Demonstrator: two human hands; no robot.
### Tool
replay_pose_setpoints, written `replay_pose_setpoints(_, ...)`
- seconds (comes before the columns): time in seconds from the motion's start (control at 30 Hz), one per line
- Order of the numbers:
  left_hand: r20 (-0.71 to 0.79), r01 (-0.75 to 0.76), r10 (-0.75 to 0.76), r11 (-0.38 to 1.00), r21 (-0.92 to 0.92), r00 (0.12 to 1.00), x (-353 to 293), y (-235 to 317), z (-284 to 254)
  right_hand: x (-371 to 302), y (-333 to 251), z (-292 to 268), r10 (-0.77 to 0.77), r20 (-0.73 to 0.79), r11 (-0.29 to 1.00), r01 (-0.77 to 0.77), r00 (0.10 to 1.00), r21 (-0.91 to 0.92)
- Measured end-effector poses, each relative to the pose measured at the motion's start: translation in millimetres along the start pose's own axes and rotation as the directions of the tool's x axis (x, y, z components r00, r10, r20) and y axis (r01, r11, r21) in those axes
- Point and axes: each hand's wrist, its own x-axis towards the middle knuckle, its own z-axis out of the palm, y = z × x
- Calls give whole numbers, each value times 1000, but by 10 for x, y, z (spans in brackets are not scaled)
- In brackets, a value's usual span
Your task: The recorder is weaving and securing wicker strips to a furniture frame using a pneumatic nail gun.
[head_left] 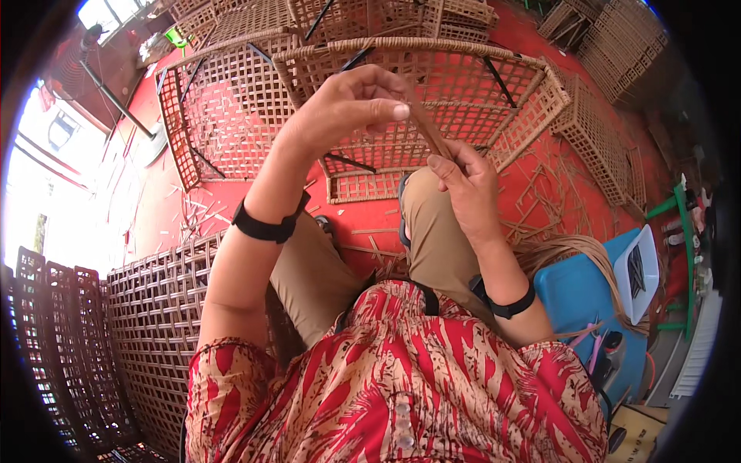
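My right hand pinches a short bundle of flat brown weaving strips between thumb and fingers, above my right knee. The strips slant up and left to my left hand, whose curled fingers and thumb close about their upper end. Part of that grip is hidden behind the fingers. Just beyond my hands, a large woven brown basket frame lies on its side, with open lattice walls and black bars.
Another woven frame stands left of it. Stacked lattice panels are by my left side. To my right are a blue stool, a white tray and a coil of strips. Scraps litter the red floor.
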Motion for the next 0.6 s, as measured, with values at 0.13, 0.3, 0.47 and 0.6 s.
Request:
replay_pose_setpoints(0.13, -75, -36, 16, 962, -269, 997, 17, -302, 187, 7, 113, -18, 1, -42, 1000, 0, 999, 21)
replay_pose_setpoints(0.3, -176, -49, -18, 929, -368, 984, 56, -443, 271, -14, 126, -69, 80, 51, 995, -83, 995, 47)
replay_pose_setpoints(0.47, -189, -138, 69, 916, -377, 979, -24, -328, 275, 6, 274, -140, 128, 116, 977, -145, 985, 156)
replay_pose_setpoints(0.6, -200, -156, 105, 954, -257, 974, -84, -127, 183, -33, 176, -261, 165, 261, 934, -236, 951, 269)
